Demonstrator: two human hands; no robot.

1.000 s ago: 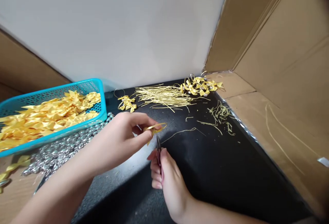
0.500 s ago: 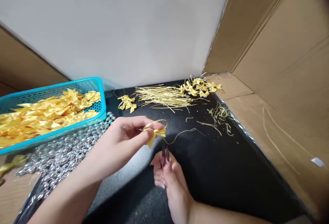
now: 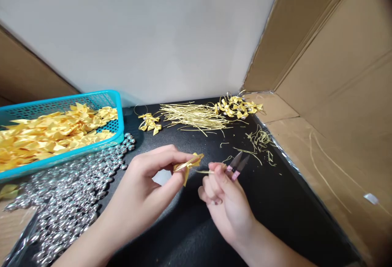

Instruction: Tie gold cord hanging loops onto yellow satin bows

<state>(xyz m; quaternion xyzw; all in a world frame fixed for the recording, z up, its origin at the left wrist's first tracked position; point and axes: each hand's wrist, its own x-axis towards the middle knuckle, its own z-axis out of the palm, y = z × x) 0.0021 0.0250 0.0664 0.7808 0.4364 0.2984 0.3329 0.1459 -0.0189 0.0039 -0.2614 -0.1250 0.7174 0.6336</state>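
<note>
My left hand pinches a small yellow ribbon bow with a gold string loop, held just above the black mat. My right hand is closed around small pink-handled snips, whose blades point up and to the right, away from the bow. The right thumb and forefinger also pinch a gold string end that runs from the bow. The two hands are a few centimetres apart at the centre of the view.
A teal basket of yellow bows stands at the left, with a heap of silver beads in front of it. Cut gold strings, finished bows, a bow pair and string scraps lie at the back. Cardboard walls close the right side.
My right hand moved up and right, swung the snips away from the bow and took the string end in its fingertips. The left hand kept hold of the bow and tilted it.
</note>
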